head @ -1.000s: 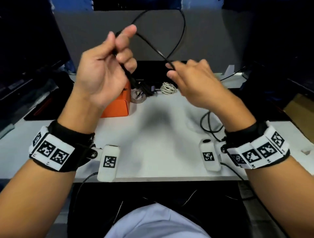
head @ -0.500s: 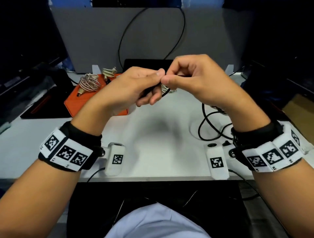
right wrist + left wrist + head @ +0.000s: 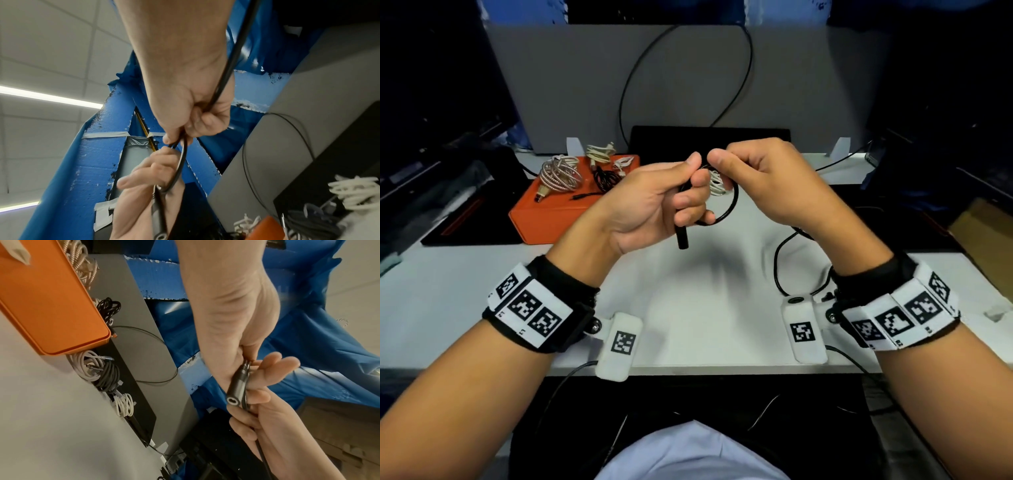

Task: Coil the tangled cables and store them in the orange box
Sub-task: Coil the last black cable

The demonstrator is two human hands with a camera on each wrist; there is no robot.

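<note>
My left hand [image 3: 681, 202] grips the black cable [image 3: 732, 205] near its jack connector [image 3: 683, 240], which points down out of the fist. My right hand [image 3: 736, 164] pinches the same cable beside my left thumb, and a small loop hangs between the hands. The cable's slack [image 3: 779, 267] lies curled on the table under my right wrist. In the left wrist view the connector [image 3: 236, 389] sits in my left fingers. The right wrist view shows the loop [image 3: 182, 162] below my right hand [image 3: 195, 116]. The orange box [image 3: 551, 216] stands at the left rear.
Coiled cables lie on the orange box: a silver braided one [image 3: 560, 174], a black one [image 3: 604, 178], a white one [image 3: 599, 154]. More coils [image 3: 96, 369] lie behind the box. A grey divider [image 3: 551, 85] with a thin black wire [image 3: 625, 85] closes the back.
Both hands came down from head height and moved together. The stretch of cable between them has become a small loop held in the left hand.
</note>
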